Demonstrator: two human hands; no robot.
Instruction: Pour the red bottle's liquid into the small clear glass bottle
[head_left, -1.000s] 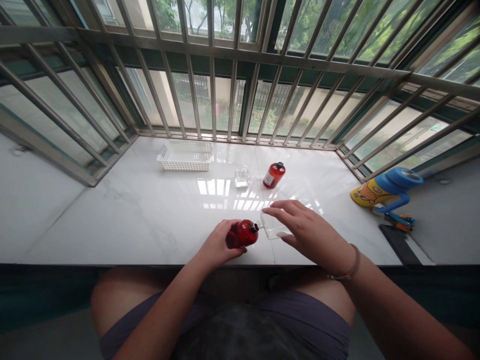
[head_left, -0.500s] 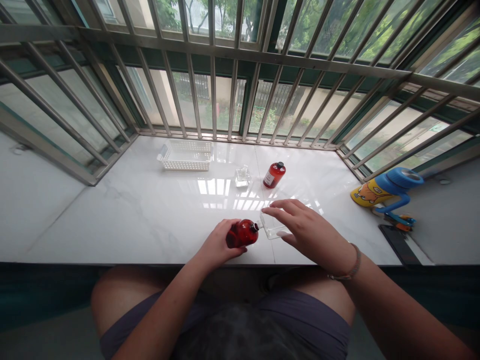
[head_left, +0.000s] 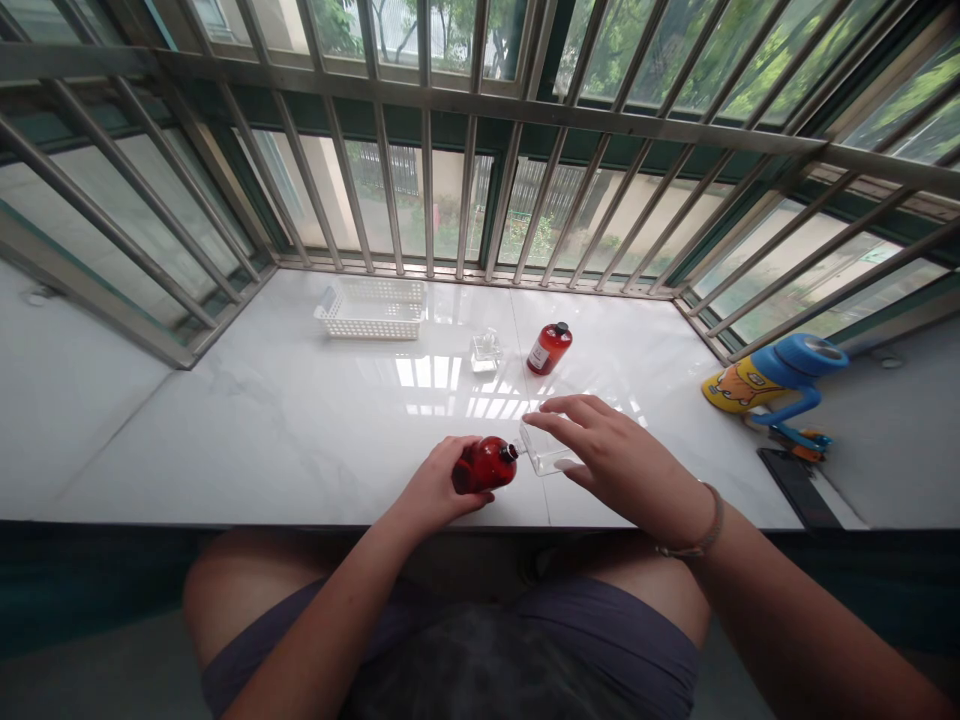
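Red bottle stays wrapped in the left hand, tilted, its cap just beside the clear bottle pinched by the right hand, above the sill's near edge; almost nothing has shifted.

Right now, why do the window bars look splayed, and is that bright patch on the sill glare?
In the head view, wide-angle distortion splays the metal window bars, and yes, the patch is window glare on the glossy white sill.

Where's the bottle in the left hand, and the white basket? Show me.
Red bottle (head_left: 486, 466), head view, on its body.
White plastic basket (head_left: 370, 331), head view, on its front wall.
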